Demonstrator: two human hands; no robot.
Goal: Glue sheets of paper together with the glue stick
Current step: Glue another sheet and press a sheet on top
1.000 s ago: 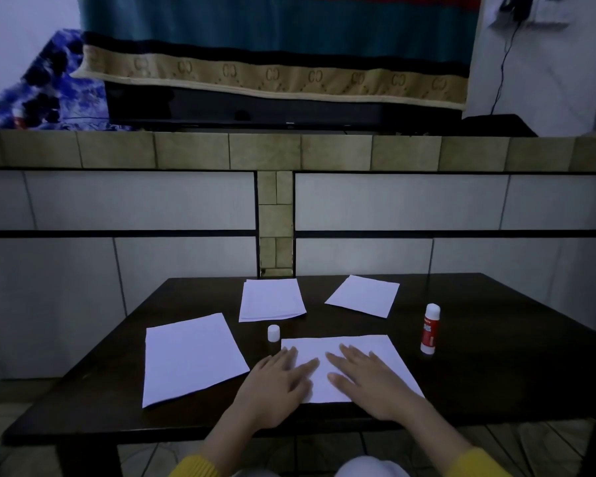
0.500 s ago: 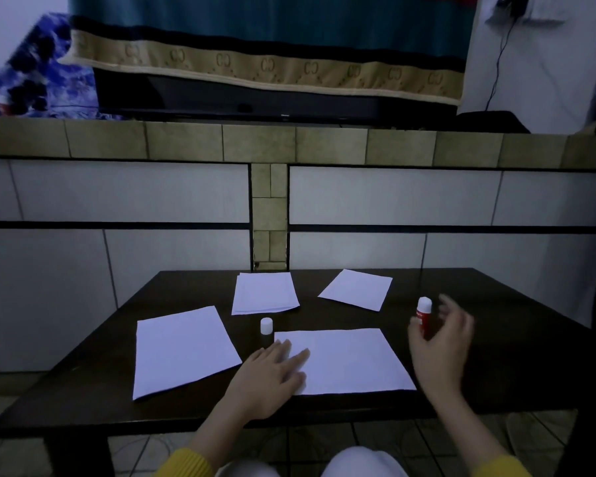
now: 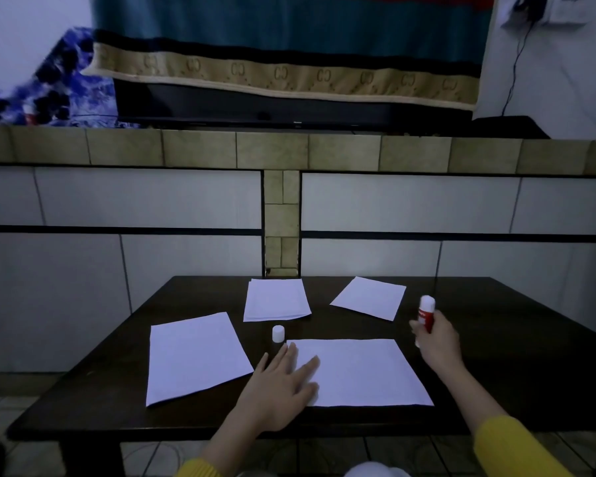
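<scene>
On the dark table [image 3: 496, 366], near the front edge, lies a big white sheet [image 3: 362, 371]. The left hand [image 3: 283, 383] rests flat on the left side of this sheet, with its fingers straight and spread a little. It holds nothing.

To the right of the sheet, the right hand [image 3: 436, 342] is curled around the glue stick [image 3: 426, 313]. The glue stick is red and white and stands almost upright in the hand. Its white top pokes out above the fingers. I cannot tell if the bottom of the stick touches the table, because the hand hides it.

A small white cap [image 3: 278, 333] stands on the table just past the far left corner of the big sheet, close to the fingertips of the left hand.

Three more lots of paper lie on the table. One sheet [image 3: 195, 358] is on the left, turned a bit, just beside the left hand. A small stack of sheets [image 3: 276, 300] lies farther away, near the middle. One more sheet [image 3: 369, 297] lies far and to the right, turned at a slant, near the glue stick.

Both arms wear yellow sleeves [image 3: 516, 445]. Behind the table is a tiled wall [image 3: 393, 208].
</scene>
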